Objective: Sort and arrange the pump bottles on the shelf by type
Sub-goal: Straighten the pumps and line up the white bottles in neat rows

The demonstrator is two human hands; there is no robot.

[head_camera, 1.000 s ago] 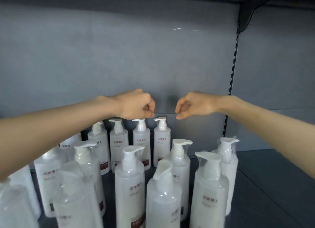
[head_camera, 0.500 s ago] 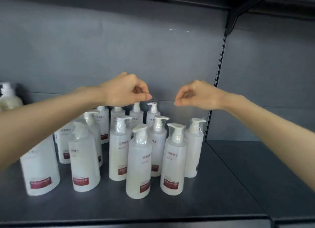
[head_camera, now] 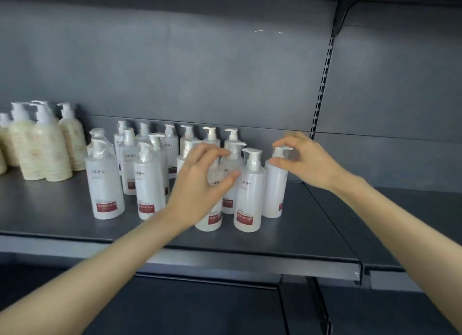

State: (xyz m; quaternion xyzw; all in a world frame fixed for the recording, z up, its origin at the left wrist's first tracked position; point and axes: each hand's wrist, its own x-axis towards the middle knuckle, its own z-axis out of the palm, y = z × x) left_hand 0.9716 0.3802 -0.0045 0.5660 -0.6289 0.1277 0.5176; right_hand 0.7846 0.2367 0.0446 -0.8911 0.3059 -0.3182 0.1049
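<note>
The shelf [head_camera: 62,217] is matt grey metal. The white pump bottles [head_camera: 106,184] are frosted, translucent plastic with glossy red labels. The cream bottles [head_camera: 47,149] look ribbed.

The scene is taken by a wide-angle camera worn on the head. It is aimed forward and slightly downward at the shelf [head_camera: 62,209] from its front, near enough that the left hand [head_camera: 200,184] and right hand [head_camera: 305,159] are seen reaching the pump bottles [head_camera: 250,197].
</note>
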